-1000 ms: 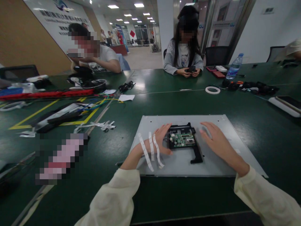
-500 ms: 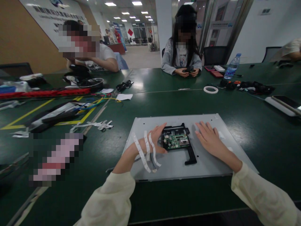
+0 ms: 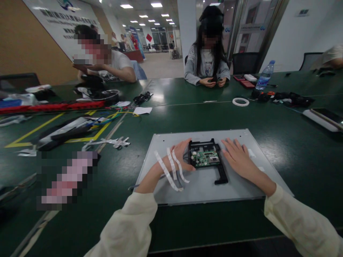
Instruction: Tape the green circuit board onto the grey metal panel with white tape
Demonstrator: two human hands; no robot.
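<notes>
A grey metal panel (image 3: 241, 185) lies flat on the green table in front of me. On it sits a black plastic bracket (image 3: 222, 174) holding a small green circuit board (image 3: 205, 158). My left hand (image 3: 180, 157) rests flat and open at the bracket's left edge, fingers touching it. Three white tape strips (image 3: 171, 171) are stuck across that wrist. To the right of the bracket my right hand (image 3: 238, 159) lies open and flat on the panel, its fingertips close to the bracket's right side.
White tape pieces (image 3: 112, 142) lie left of the panel, beyond them cables and a long red strip (image 3: 53, 106). A tape roll (image 3: 240, 102), a water bottle (image 3: 264, 78) and black parts sit further back. Two people sit across the table; a phone (image 3: 327, 116) lies at right.
Both hands have stayed flat beside the bracket, shifting only a little; the view has drifted slightly, and the right hand has come closer to the bracket.
</notes>
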